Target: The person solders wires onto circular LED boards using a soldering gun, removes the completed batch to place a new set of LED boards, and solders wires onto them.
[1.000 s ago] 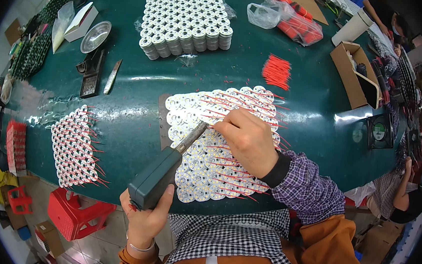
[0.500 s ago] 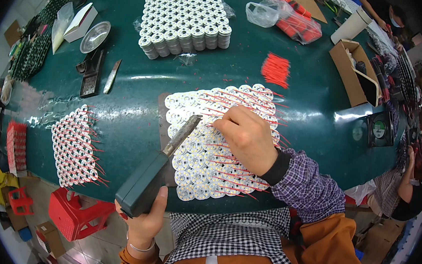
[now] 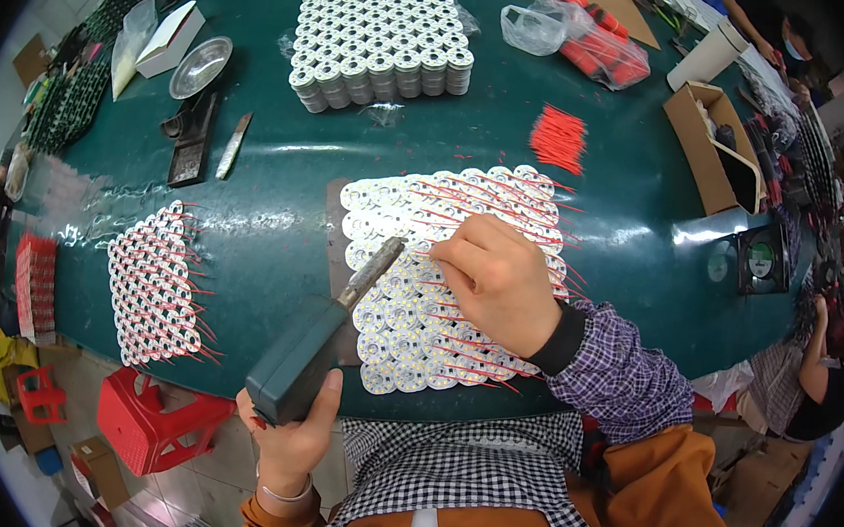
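Note:
My left hand (image 3: 298, 441) is closed round the dark green body of a soldering iron (image 3: 302, 353). Its worn metal barrel slants up and right over a sheet of round white LED boards (image 3: 396, 327), with the tip just left of my right fingertips. Fingers pinched, my right hand (image 3: 506, 279) hovers over the middle of the sheet with a thin red wire (image 3: 421, 254) at the fingertips. Rows of similar red wires stick out across the sheet's right side. A dark flat plate (image 3: 338, 266) shows beneath its left edge. My right palm and wrist hide some boards.
A smaller wired board sheet (image 3: 151, 290) lies left. Farther back stand stacked round boards (image 3: 381, 44), a red wire bundle (image 3: 557, 138), a metal bowl (image 3: 201, 68) and a black holder (image 3: 191, 148). An open carton (image 3: 708, 153) sits right; a red stool (image 3: 152, 426) stands below the table.
The view has shifted slightly. The iron's tip has moved a little toward me over the sheet, and my right fingertips have also come slightly nearer. Both hands keep their hold.

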`<state>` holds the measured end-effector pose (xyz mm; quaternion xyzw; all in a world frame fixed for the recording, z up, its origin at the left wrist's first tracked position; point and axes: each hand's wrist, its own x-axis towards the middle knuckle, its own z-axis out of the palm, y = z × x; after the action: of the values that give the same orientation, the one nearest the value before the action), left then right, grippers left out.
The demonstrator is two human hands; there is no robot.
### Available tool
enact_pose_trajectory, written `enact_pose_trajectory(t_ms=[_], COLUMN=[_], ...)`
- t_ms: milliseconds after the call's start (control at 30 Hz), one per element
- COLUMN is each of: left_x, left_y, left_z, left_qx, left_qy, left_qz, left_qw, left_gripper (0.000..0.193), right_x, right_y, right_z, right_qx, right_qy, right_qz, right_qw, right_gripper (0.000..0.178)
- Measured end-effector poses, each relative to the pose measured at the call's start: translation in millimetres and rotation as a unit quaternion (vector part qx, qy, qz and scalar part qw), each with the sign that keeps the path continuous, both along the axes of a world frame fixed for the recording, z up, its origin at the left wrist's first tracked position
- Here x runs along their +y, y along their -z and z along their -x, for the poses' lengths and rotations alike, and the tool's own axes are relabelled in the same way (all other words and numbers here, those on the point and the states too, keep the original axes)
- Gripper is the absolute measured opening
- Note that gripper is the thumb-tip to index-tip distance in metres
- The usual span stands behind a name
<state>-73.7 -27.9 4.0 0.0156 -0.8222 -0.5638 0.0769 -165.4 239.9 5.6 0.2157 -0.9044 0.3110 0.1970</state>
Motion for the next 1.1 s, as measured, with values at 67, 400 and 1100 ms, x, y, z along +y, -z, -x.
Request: enact_pose_trajectory(t_ms=[67, 400, 1100], left_x=[1, 17, 0], left_y=[-6, -17, -6], left_z=[4, 13, -2], left_qx=[0.008, 0.03, -0.008], left_qy=[0.022, 0.005, -0.019], left_qz=[0.0, -0.049, 0.007], left_qw=[1.0, 0.998, 1.0], left_gripper=[0.045, 0.025, 0.035], right_x=[-1, -2, 0], right_y=[3, 6, 4], right_z=[-1, 0, -1], right_qx=[0.007, 0.015, -0.011], right_qy=[0.017, 0.017, 0.017], right_qz=[0.001, -0.005, -0.036], right_qw=[1.0, 1.0, 0.999], right_gripper=[0.008, 0.007, 0.009])
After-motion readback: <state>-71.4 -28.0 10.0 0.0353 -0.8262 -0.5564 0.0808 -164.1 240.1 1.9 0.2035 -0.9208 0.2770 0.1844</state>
